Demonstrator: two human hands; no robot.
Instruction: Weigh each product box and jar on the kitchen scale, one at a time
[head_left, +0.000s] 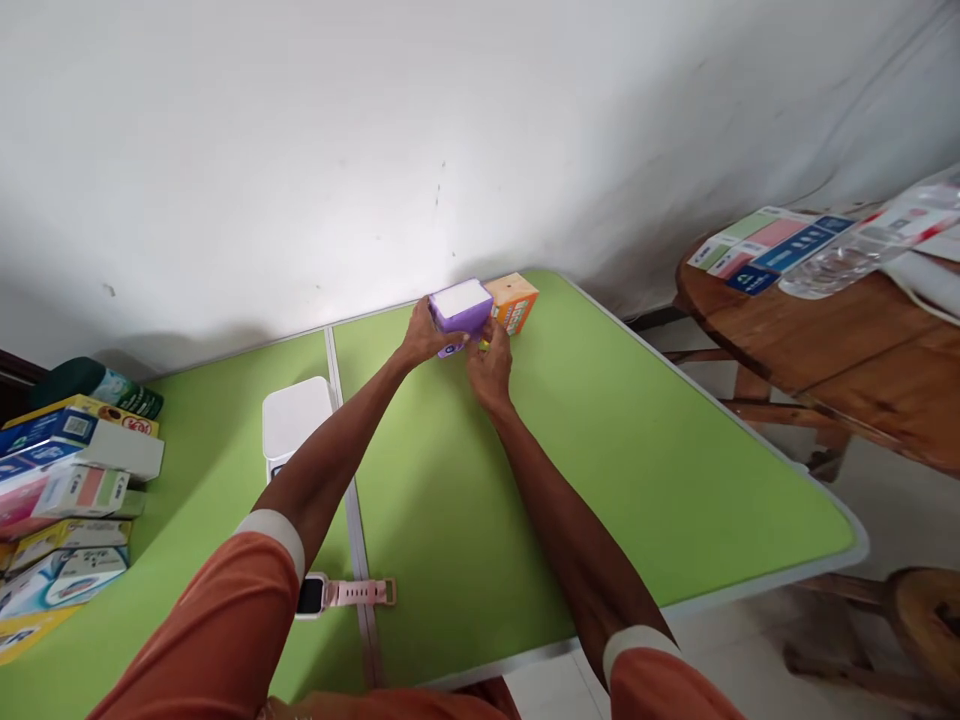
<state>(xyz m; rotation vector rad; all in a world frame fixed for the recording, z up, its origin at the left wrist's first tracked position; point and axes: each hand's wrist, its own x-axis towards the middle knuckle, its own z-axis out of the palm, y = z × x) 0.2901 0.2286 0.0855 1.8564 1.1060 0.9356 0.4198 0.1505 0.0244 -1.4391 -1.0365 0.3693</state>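
Both my hands are on a purple box (472, 319) with a white top, near the back edge of the green table. My left hand (424, 335) grips its left side, the thumb along the front. My right hand (491, 367) is closed at its lower right front corner. Just to the right, and partly behind my right fingers, an orange box (519, 303) with a pale top stands against the purple one. Whether the purple box rests on the table or is slightly raised, I cannot tell.
A white scale (298, 415) lies left of the table's seam, partly under my left arm. Nearer is a smartwatch (345, 593) with a pink strap. Several stacked boxes (75, 500) and a dark green bottle (97, 385) are at far left. A wooden table (840, 350) holds a plastic bottle (847, 255).
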